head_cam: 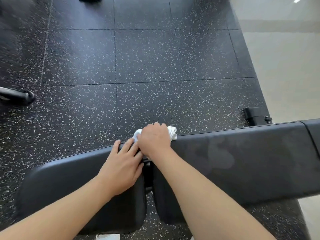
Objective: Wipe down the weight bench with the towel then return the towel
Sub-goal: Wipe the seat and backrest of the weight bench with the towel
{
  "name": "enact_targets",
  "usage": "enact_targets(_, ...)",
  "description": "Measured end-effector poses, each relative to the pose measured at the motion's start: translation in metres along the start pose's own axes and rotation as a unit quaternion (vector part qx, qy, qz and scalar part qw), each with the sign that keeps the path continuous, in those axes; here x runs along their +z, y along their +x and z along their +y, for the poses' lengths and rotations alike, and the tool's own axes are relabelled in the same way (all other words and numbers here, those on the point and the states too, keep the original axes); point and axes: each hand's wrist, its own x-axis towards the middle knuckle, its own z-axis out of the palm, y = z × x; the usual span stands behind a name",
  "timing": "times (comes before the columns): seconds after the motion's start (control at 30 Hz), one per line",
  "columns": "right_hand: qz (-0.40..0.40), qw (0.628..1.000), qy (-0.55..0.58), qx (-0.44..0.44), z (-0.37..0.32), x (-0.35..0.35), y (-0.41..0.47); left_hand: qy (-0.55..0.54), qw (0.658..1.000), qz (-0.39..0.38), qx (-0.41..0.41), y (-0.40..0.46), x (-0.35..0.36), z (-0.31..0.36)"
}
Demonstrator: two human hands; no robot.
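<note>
Towel [173,133] bunched at bench [242,158] far edge, gripped under right hand [154,139]; long pad running rightward; left hand [121,167] flat, bracing.

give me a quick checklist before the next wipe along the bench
1. Towel gripped: ok, right hand is curled over it.
2. Towel on the bench: ok, at its far edge.
3. Left hand steadying: ok, flat on the seat pad.
4. Path to the right clear: ok, bare padding.
5. Gap between pads wiped: cannot tell.
6. Towel clean: cannot tell, mostly covered.
</note>
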Motion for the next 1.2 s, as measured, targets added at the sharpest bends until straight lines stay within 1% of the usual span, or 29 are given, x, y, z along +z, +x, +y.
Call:
enact_targets(0.1,-0.001,1.0,0.005,-0.006,0.006,0.001,-0.002,-0.012,1.0,0.023,-0.017,0.004,-0.002,0.006)
enact_targets(0.2,-0.009,0.999,0.033,-0.011,0.022,-0.004,-0.003,-0.022,0.998,0.025,-0.049,0.005,-0.005,0.015)
enact_targets(0.3,-0.016,0.994,0.102,0.048,0.056,-0.008,-0.004,-0.038,0.995,0.027,-0.091,0.011,-0.01,0.03)
enact_targets(0.4,-0.01,0.989,0.11,0.096,0.111,-0.006,-0.012,-0.049,0.994,0.018,-0.093,0.032,-0.016,0.052)
enact_targets(0.5,-0.009,0.99,0.087,0.111,0.172,-0.004,-0.025,-0.054,0.996,0.022,-0.064,0.066,-0.022,0.086)
enact_targets(0.7,0.009,0.989,0.054,0.138,0.302,-0.003,-0.055,-0.051,0.998,0.006,-0.042,0.156,-0.023,0.187)
enact_targets(0.9,0.046,0.983,0.044,0.17,0.422,0.008,-0.074,-0.049,0.997,0.006,-0.058,0.252,-0.018,0.279)
enact_targets(1.0,0.067,0.975,0.058,0.203,0.485,0.012,-0.083,-0.068,0.994,0.011,-0.088,0.282,-0.018,0.305)
enact_targets(1.07,0.081,0.972,0.068,0.211,0.513,0.016,-0.086,-0.073,0.992,0.021,-0.096,0.289,-0.016,0.311)
enact_targets(1.2,0.095,0.974,0.08,0.191,0.515,0.02,-0.08,-0.075,0.992,0.032,-0.097,0.287,-0.019,0.31)
